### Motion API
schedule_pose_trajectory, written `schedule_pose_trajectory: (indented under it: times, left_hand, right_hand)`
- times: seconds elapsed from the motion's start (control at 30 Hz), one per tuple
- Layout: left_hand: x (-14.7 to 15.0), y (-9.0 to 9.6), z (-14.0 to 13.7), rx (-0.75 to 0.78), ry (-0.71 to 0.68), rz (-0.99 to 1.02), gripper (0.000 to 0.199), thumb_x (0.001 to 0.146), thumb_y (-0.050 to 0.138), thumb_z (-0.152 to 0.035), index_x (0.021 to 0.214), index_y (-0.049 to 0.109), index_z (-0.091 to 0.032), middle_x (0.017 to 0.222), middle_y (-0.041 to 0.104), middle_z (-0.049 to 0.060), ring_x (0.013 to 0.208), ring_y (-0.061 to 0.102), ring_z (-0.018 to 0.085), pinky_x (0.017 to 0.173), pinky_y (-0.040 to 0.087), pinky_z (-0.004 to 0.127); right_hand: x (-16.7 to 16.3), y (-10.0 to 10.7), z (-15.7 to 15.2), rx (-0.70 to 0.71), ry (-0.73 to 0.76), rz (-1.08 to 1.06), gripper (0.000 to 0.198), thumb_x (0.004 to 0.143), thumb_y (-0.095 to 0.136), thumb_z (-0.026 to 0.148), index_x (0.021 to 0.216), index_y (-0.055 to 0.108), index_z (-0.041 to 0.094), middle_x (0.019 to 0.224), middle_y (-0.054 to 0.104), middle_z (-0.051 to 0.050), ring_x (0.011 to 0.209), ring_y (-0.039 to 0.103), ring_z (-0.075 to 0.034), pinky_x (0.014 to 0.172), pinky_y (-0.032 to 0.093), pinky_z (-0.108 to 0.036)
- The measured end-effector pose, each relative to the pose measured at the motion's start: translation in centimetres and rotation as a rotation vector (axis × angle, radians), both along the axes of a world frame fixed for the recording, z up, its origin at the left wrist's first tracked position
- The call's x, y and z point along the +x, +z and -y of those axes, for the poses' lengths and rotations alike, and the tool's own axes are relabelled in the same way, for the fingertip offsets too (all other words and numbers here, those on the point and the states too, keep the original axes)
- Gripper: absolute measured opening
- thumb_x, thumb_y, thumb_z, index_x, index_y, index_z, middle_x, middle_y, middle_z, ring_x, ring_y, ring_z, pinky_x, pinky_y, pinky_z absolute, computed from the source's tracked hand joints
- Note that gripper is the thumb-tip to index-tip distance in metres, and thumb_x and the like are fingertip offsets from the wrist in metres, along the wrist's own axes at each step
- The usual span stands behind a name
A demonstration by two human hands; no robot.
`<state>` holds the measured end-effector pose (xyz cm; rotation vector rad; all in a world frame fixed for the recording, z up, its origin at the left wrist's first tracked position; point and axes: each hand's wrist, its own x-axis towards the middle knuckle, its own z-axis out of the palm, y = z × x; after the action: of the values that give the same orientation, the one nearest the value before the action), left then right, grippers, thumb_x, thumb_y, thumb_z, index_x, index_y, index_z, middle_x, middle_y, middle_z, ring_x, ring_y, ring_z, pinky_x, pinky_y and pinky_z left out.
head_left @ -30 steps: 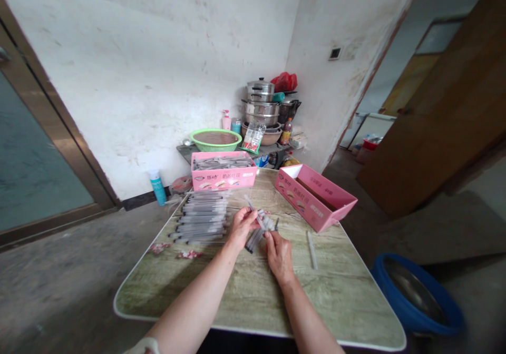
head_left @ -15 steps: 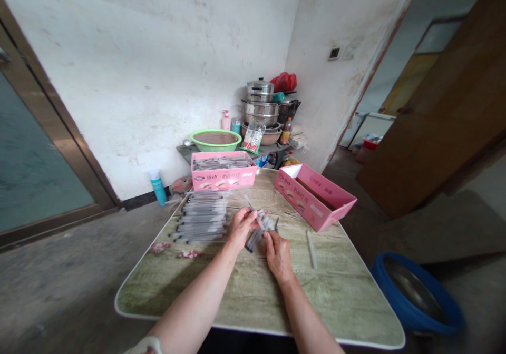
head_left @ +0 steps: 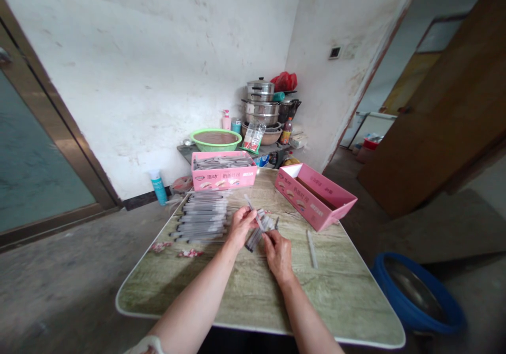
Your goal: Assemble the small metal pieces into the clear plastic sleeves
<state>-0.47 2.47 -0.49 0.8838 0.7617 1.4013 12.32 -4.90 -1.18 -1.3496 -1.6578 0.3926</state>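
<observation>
Greenish wood-grain covers the table [head_left: 348, 296], and above its middle a slim, translucent pen [head_left: 259, 222] is held aslant between two bare hands. The left hand [head_left: 239, 228] pinches it with thumb and fingertips drawn close together; the right hand [head_left: 279, 254] has its thumb and forefinger narrowed at the pen's lower end, the other fingers curled under. Just beneath lies a small loose pile [head_left: 254, 241] of similar dark-ended pens, partly hidden by the hands. To the left, a row of pens [head_left: 203, 219] lies side by side, near a pink box [head_left: 224, 180] filled with more. A second pink box [head_left: 302, 202] stands angled at the right, and a single pale tube [head_left: 312, 249] lies near it.
</observation>
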Motion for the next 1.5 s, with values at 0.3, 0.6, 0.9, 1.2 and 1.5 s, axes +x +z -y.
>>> schedule_pose_trajectory:
  times: [0.3, 0.6, 0.9, 1.2, 1.5]
  left_hand:
    - [0.08, 0.23, 0.13, 0.015, -0.012, -0.021, 0.041, 0.064, 0.078, -0.046, 0.081, 0.061, -0.013, 0.073, 0.066, 0.005, 0.061, 0.062, 0.015, 0.055, 0.052, 0.027]
    - [-0.02, 0.07, 0.00, 0.009, -0.003, -0.015, 0.040, 0.064, 0.078, -0.045, 0.081, 0.060, -0.013, 0.073, 0.065, 0.004, 0.061, 0.061, 0.015, 0.056, 0.053, 0.028]
    - [0.01, 0.22, 0.09, 0.004, -0.002, -0.018, 0.041, 0.063, 0.079, -0.046, 0.080, 0.061, -0.013, 0.072, 0.065, 0.004, 0.060, 0.062, 0.015, 0.055, 0.052, 0.027]
    - [0.08, 0.15, 0.12, 0.013, -0.003, -0.038, 0.041, 0.064, 0.078, -0.046, 0.082, 0.062, -0.013, 0.073, 0.066, 0.004, 0.061, 0.062, 0.016, 0.055, 0.052, 0.027]
    - [-0.14, 0.40, -0.07, -0.002, 0.050, -0.018, 0.041, 0.062, 0.079, -0.046, 0.079, 0.061, -0.014, 0.071, 0.064, 0.003, 0.062, 0.061, 0.015, 0.055, 0.053, 0.027]
  right_hand:
    - [0.03, 0.13, -0.10, -0.004, -0.010, 0.018, 0.033, 0.094, 0.044, 0.037, 0.075, 0.061, 0.016, 0.061, 0.059, -0.001, 0.054, 0.051, -0.013, 0.055, 0.032, -0.022]
    - [0.02, -0.01, -0.14, -0.043, 0.025, 0.036, 0.038, 0.096, 0.039, 0.038, 0.075, 0.061, 0.017, 0.058, 0.056, 0.000, 0.052, 0.051, -0.013, 0.054, 0.032, -0.022]
    - [0.04, 0.05, -0.05, -0.043, -0.005, 0.067, 0.040, 0.096, 0.039, 0.039, 0.071, 0.062, 0.017, 0.057, 0.058, -0.001, 0.051, 0.051, -0.013, 0.053, 0.031, -0.023]
    - [0.11, 0.00, -0.14, -0.048, -0.043, 0.025, 0.037, 0.091, 0.048, 0.044, 0.068, 0.059, 0.017, 0.057, 0.056, 0.000, 0.053, 0.050, -0.013, 0.053, 0.032, -0.022]
    - [0.01, 0.22, 0.05, -0.031, -0.030, 0.045, 0.030, 0.089, 0.048, 0.037, 0.072, 0.061, 0.016, 0.061, 0.060, -0.001, 0.055, 0.052, -0.013, 0.054, 0.033, -0.022]
